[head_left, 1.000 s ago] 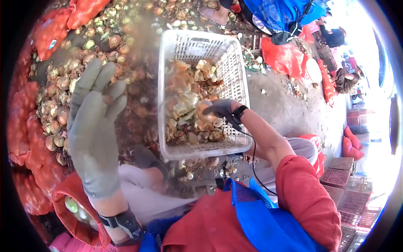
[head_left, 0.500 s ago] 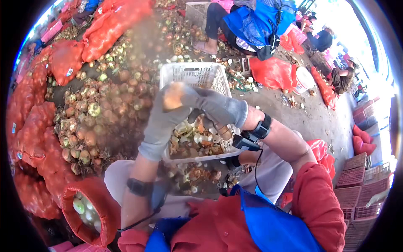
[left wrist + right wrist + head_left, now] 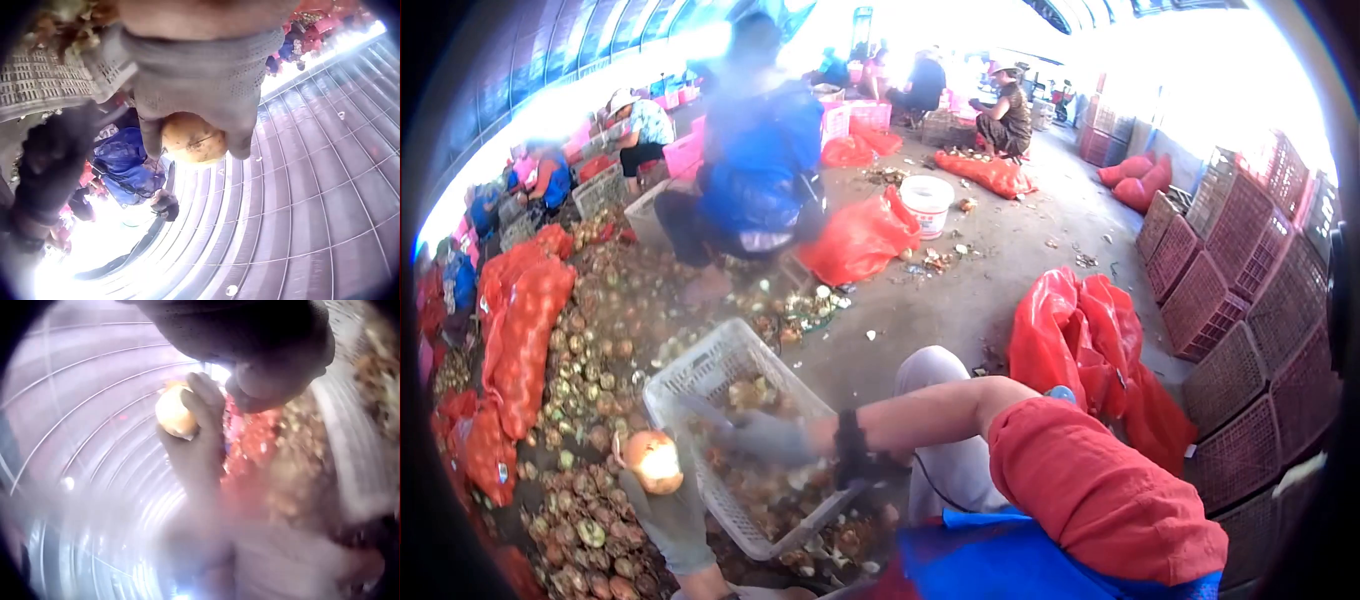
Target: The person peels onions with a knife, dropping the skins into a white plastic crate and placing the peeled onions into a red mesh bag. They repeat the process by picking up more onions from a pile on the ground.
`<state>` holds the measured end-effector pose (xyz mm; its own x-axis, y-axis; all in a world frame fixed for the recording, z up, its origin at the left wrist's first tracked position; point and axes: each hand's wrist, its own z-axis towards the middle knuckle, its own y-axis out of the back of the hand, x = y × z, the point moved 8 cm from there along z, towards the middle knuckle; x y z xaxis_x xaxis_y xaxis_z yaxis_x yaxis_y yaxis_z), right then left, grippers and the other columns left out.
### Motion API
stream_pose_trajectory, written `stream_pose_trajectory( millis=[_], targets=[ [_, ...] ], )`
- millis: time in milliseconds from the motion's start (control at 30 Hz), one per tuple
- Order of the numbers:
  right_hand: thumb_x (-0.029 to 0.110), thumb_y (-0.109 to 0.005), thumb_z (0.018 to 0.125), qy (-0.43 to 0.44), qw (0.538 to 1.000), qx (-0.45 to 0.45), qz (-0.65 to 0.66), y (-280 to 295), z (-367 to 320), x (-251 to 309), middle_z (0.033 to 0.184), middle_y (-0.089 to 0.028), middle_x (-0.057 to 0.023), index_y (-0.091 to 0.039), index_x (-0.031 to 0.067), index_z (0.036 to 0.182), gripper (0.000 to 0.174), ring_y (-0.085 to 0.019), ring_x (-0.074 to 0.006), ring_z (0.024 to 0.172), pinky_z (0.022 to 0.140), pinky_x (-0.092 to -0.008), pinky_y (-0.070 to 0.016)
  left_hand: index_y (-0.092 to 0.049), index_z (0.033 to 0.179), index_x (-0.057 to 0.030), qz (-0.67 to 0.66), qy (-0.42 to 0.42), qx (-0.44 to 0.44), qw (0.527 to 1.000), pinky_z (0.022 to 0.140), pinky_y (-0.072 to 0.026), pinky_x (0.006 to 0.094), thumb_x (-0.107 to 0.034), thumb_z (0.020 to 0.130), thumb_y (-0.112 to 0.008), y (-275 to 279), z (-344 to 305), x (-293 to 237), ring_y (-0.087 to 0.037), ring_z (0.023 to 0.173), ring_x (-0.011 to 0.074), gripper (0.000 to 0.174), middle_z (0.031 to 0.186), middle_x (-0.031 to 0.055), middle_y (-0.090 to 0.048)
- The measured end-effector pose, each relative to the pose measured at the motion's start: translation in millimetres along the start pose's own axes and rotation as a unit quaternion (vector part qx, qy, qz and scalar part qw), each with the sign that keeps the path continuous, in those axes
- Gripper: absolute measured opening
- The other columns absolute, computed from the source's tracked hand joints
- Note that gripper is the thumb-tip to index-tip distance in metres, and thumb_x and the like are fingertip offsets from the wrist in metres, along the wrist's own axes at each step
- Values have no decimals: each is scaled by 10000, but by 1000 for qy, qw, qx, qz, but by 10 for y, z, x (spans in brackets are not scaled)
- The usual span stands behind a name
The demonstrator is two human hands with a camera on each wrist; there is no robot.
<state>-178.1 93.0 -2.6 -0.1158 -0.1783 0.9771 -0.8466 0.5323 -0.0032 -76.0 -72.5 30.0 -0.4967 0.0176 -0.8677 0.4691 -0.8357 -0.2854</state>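
My gloved left hand (image 3: 668,515) holds a round yellow onion (image 3: 653,462) up beside the crate's left side, over the onion heap. In the left wrist view the fingers wrap the onion (image 3: 195,139) from both sides. Over the white plastic crate (image 3: 712,362) is my gloved right hand (image 3: 768,438), blurred by motion. From its curled fingers juts a thin grey blade, seemingly a knife (image 3: 703,407); its handle is hidden in the grip. Onion skins (image 3: 765,480) lie inside the crate.
A heap of onions (image 3: 590,500) spreads on the floor at left, near filled red mesh sacks (image 3: 525,310). Ahead, a person in blue (image 3: 762,160) sits by a red sack (image 3: 865,235) and a white bucket (image 3: 927,205). Stacked crates (image 3: 1200,300) line the right.
The left hand was bare of any onion a second ago; half a second ago both hands met at an onion over the crate. Now they are apart, and the head view has tilted up.
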Motion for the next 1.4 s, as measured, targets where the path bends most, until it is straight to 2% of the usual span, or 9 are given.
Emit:
stream_pose_trajectory(
  millis=[233,367,400,467,533,767,1033,1200,1400],
  targets=[
    [262,-601,1031,284,914,-71,-280,149,-264,1351,900,-688,-122,-457,53,1452,492,-662,-206,685,610,-360,-543,-446,1480,60,-273,107,56,954,1131,-454,453,-395,993,-657,-318,-137,-258,-537,1325,241,699,1367,169,-592],
    [234,-633,985,287,853,-82,-429,86,-147,1431,869,-699,-159,-467,31,1473,554,-694,-304,727,652,-412,-545,-345,1542,16,-175,99,118,972,1178,-414,480,-400,965,-681,-360,-238,-278,-517,1361,305,787,1479,155,-513],
    [226,-658,968,437,760,-108,-468,58,-111,1393,790,-693,-113,-521,41,1439,524,-679,-274,665,629,-403,-537,-364,1541,-18,128,118,155,972,1156,-432,472,-425,964,-686,-75,-226,65,-544,1316,319,776,1442,136,-548],
    [237,-697,948,339,893,-23,-296,10,-6,1391,687,-639,-68,-527,53,1480,588,-617,-178,595,597,-343,-505,-423,1501,-74,135,154,76,976,1052,-489,447,-505,921,-728,-23,-187,87,-596,1178,260,784,1341,73,-586],
    [325,-702,949,322,877,-73,-349,-91,-199,1456,744,-698,-111,-525,86,1481,609,-706,-237,669,626,-371,-544,-438,1488,-86,-172,144,57,973,1001,-491,396,-605,865,-752,-303,-205,-114,-589,1159,215,870,1327,50,-593],
    [269,-760,903,396,811,-38,-429,-305,-298,1316,699,-666,-82,-460,57,1529,725,-678,-274,596,612,-386,-555,-435,1511,-94,-183,189,73,962,853,-448,323,-728,791,-754,-200,-267,-16,-578,1110,165,1011,1320,15,-599],
    [274,-712,906,436,755,15,-490,-399,-506,1297,805,-669,-114,-387,-10,1552,777,-668,-319,651,624,-437,-541,-505,1412,-7,87,122,129,980,1018,-464,325,-191,826,-840,-328,-68,-321,-567,1200,188,700,1306,91,-591],
    [253,-685,904,464,699,-16,-544,-447,-585,1170,788,-631,-92,-399,-2,1553,753,-613,-280,555,529,-411,-503,-503,1426,5,55,166,129,976,1002,-489,339,-154,835,-825,-221,-197,-227,-593,1163,186,692,1282,84,-613],
    [271,-621,987,316,794,48,-517,-215,-388,1029,821,-671,-130,-495,148,1525,566,-679,-310,655,605,-425,-535,-451,1470,14,-66,194,80,975,1001,-519,356,-194,732,-845,-224,-370,0,-642,1150,217,862,1268,105,-647]
  ],
)
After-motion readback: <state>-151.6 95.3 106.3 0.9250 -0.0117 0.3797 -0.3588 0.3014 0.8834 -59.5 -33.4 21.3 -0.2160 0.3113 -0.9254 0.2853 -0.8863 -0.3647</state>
